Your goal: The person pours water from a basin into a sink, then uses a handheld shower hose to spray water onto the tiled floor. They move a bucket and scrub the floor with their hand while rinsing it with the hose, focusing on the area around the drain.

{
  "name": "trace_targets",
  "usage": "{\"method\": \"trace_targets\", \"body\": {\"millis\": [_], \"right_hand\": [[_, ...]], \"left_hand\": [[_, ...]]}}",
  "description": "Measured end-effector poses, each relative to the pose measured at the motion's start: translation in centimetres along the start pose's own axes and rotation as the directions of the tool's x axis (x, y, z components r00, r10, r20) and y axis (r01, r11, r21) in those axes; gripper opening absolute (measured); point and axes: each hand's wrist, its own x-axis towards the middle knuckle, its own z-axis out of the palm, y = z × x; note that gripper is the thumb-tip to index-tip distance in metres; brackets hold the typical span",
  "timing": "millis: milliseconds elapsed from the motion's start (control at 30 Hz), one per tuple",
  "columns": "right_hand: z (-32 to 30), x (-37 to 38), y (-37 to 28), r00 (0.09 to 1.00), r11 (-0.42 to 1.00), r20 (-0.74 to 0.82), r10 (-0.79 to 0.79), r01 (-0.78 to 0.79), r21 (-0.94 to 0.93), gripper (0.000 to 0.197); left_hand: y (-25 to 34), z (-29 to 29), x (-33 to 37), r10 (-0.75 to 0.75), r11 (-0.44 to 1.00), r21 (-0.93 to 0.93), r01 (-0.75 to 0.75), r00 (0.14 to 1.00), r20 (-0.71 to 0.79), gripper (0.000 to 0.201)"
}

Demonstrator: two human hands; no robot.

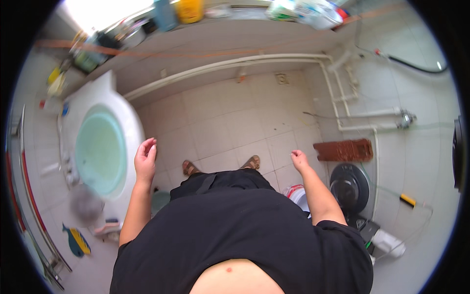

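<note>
My left hand [145, 160] hangs in the air beside the right rim of a white washstand [133, 128]. Its fingers are loosely bent, with a gap to the thumb, and nothing shows in them. In the washstand is a round pale-green basin [100, 149]. On the other side, my right hand [300, 160] hovers over the floor, fingers curled in and no object visible in them. Closest to it is a brown ridged washboard [345, 150] by the right wall. Neither hand appears to touch anything.
White pipes [235, 62] run along the far and right walls. At right are a round black lid-like object [349, 188] and a white bucket [296, 195], partly hidden by my body. Bottles, including a yellow container [189, 11], line the far ledge. Rails [36, 196] stand left.
</note>
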Motion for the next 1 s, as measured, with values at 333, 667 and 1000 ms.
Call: {"method": "trace_targets", "body": {"millis": [333, 667, 1000], "right_hand": [[-10.9, -8.4, 19.6, 0.934, 0.911, 0.021, 0.357, -0.353, 0.214, 0.036], [-22.2, -3.3, 21.7, 0.905, 0.746, -0.137, 0.402, -0.237, 0.622, 0.032], [-42.9, 9.0, 16.1, 0.843, 0.729, -0.390, 0.369, -0.003, 0.684, 0.033]], "left_hand": [[-7.6, 24.6, 1.4, -0.314, 0.795, 0.606, 0.016, 0.866, 0.389, 0.035], [-15.2, 27.4, 6.3, -0.502, 0.364, 0.920, -0.148, 0.800, 0.328, 0.037], [-11.8, 38.8, 12.0, -0.602, 0.504, 0.851, 0.149, 0.767, 0.222, 0.038]]}}
